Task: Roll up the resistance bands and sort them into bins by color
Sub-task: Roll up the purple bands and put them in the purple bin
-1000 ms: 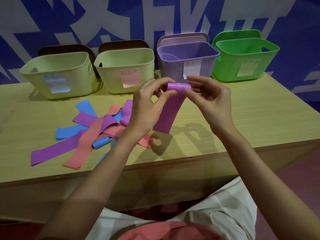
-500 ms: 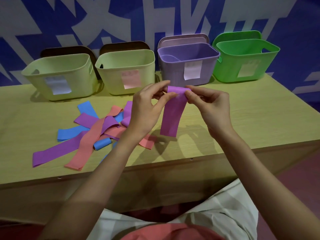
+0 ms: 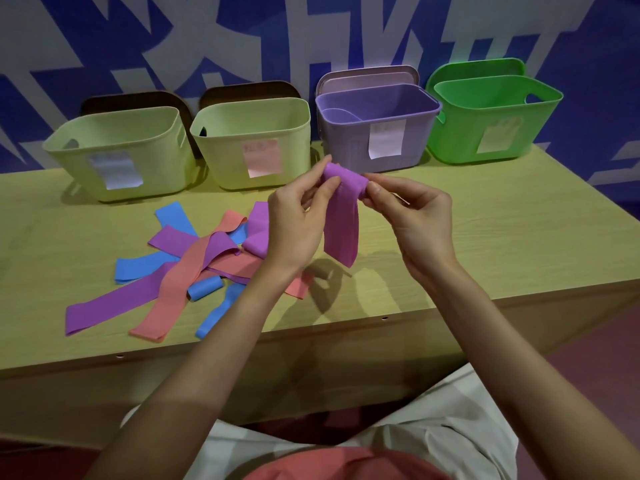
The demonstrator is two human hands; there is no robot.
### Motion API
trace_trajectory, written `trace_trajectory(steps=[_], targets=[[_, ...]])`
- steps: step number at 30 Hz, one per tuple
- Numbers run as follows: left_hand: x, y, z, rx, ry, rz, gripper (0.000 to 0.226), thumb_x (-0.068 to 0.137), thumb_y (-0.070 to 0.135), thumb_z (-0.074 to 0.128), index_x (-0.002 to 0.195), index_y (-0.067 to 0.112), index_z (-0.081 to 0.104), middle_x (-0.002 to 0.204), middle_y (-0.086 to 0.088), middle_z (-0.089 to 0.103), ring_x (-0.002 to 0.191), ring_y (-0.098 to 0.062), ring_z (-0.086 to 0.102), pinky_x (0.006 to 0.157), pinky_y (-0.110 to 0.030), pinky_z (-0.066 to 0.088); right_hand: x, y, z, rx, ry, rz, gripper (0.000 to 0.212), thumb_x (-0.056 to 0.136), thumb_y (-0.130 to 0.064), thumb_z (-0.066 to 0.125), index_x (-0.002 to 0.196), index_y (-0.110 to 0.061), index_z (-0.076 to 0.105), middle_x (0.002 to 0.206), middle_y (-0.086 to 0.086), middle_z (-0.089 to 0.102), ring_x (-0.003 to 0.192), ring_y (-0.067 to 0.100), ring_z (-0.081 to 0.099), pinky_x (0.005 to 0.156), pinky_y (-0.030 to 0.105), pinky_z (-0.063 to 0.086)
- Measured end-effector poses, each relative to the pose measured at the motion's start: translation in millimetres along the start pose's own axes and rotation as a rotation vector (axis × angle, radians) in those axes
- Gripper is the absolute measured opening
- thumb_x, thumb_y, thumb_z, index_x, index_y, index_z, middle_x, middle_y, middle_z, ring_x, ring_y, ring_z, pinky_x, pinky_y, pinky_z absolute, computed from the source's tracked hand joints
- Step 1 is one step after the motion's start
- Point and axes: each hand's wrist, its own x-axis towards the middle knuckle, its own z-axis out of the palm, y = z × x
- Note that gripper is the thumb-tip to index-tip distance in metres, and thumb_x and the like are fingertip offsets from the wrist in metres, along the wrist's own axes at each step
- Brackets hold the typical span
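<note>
a pale wooden table (image 3: 485,244) fills the middle of the view, with a blue and grey patterned wall (image 3: 173,36) behind it. four bins stand in a row along the table's far edge: a pale yellow-green left bin (image 3: 69,157), a second pale yellow-green bin (image 3: 298,133) beside it, a purple bin (image 3: 343,147) and a green bin (image 3: 460,140) at the right end. each bin carries a paper label on its front wall.

on the table's left part lies a loose pile of bands (image 3: 194,258) in purple, salmon and blue, crossing over one another, with a small rolled blue band (image 3: 205,287) among them.

above the table, in front of the purple bin, the person's left hand (image 3: 294,223) and right hand (image 3: 419,220) hold a purple band (image 3: 341,220) between them. its top end is wound into a short roll, and the free tail hangs straight down, clear of the table. the left hand pinches the roll's left end between thumb and fingers; the right hand pinches its right end with curled fingers.
</note>
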Motion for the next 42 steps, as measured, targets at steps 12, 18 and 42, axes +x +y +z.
trace_trajectory(steps=[12, 18, 42], targets=[[-3.6, 2.7, 0.9, -0.085, 0.007, -0.064, 0.039, 0.083, 0.008, 0.073, 0.121, 0.001, 0.064, 0.099, 0.003, 0.071, 0.083, -0.003, 0.066, 0.076, -0.015, 0.053, 2.2, -4.6, -5.4, 0.192, -0.032, 0.17, 0.009, 0.086, 0.002, 0.062, 0.09, 0.001, 0.07, 0.085, 0.011, 0.072, 0.079, 0.017, 0.067, 0.075, 0.021, 0.053], [0.0, 3.2, -3.2, -0.153, -0.092, -0.047, 0.042, 0.081, 0.004, 0.073, 0.119, 0.014, 0.063, 0.099, 0.0, 0.07, 0.091, -0.01, 0.065, 0.085, -0.022, 0.053, 4.6, -7.9, -7.7, 0.43, -0.049, 0.436, 0.011, 0.09, 0.004, 0.055, 0.095, 0.004, 0.065, 0.085, 0.011, 0.072, 0.077, 0.012, 0.069, 0.074, 0.017, 0.055], [1.1, -3.9, -8.0, -0.031, -0.128, -0.017, 0.017, 0.084, 0.018, 0.072, 0.102, 0.019, 0.07, 0.089, 0.006, 0.071, 0.086, -0.011, 0.068, 0.08, -0.028, 0.055, 8.3, -3.4, -11.7, -0.331, -0.146, -0.143, 0.025, 0.081, -0.002, 0.073, 0.105, -0.009, 0.07, 0.088, 0.005, 0.072, 0.078, 0.014, 0.065, 0.078, 0.031, 0.055]])
